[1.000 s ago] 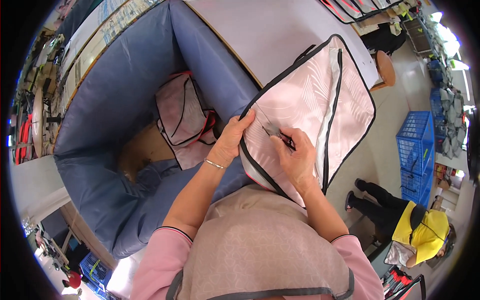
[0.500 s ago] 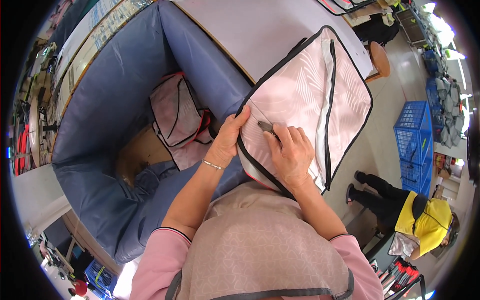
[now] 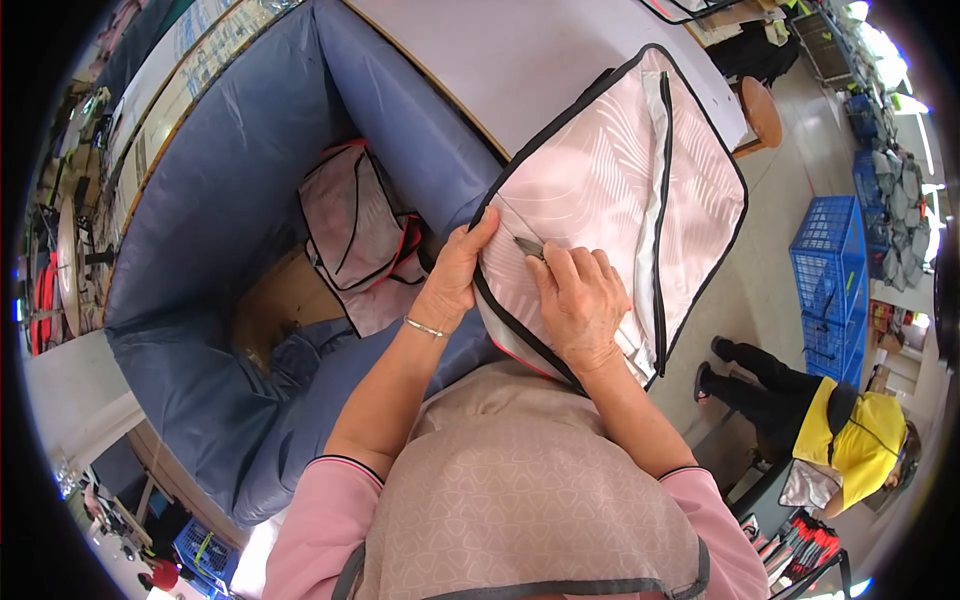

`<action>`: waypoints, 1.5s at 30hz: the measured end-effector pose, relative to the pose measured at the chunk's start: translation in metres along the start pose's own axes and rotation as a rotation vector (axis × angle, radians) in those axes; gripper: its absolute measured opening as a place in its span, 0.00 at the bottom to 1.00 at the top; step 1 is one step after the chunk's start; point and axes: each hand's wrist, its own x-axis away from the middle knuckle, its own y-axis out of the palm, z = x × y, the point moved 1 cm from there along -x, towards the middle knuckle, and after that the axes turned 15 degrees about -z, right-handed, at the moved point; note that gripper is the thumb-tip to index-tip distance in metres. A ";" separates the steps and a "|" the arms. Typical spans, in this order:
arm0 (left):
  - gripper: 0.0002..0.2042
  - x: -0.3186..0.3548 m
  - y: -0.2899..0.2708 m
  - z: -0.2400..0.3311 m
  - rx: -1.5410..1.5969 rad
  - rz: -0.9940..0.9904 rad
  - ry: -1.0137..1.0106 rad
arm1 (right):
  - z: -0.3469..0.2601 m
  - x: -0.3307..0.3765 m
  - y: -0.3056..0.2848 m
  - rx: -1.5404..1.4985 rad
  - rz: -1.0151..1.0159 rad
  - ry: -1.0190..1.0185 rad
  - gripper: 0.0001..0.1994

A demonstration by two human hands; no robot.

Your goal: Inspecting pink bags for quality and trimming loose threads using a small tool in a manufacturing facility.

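Observation:
My left hand (image 3: 458, 268) pinches the left edge of a pink sewn fabric bag piece (image 3: 570, 160), its thumb on top of the cloth. The piece has a pale leaf pattern, black binding and a black zipper (image 3: 664, 220) along a whitish strip. My right hand (image 3: 584, 308) is closed around small dark thread snips (image 3: 530, 247). Their tips point left, toward my left thumb, close to the cloth near a thin line on it. The snips' handles are hidden under my fingers.
Left of me is a large bin lined with blue sheeting (image 3: 230, 200), holding more pink pieces (image 3: 350, 220). A pale table (image 3: 500, 60) adjoins it. On the right are a round wooden stool (image 3: 760, 115), stacked blue crates (image 3: 830, 270) and a person in yellow (image 3: 850, 440).
The snips have tilted slightly and their tips have shifted a little up and left. The bag piece's far corner has risen slightly. My left hand keeps its grip.

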 end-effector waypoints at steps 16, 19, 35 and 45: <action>0.21 -0.014 -0.054 0.017 -0.174 0.298 0.272 | 0.018 0.053 0.028 -0.567 -0.243 0.151 0.18; 0.22 0.017 -0.080 -0.008 -0.219 0.489 0.334 | 0.016 0.052 0.040 -0.378 -0.320 -0.023 0.17; 0.12 0.040 -0.046 -0.061 0.042 -0.041 0.129 | 0.011 0.014 0.027 0.079 -0.270 -0.330 0.10; 0.19 0.020 0.024 -0.012 -0.407 -0.177 0.238 | 0.003 -0.054 -0.077 -0.459 -0.297 -0.177 0.07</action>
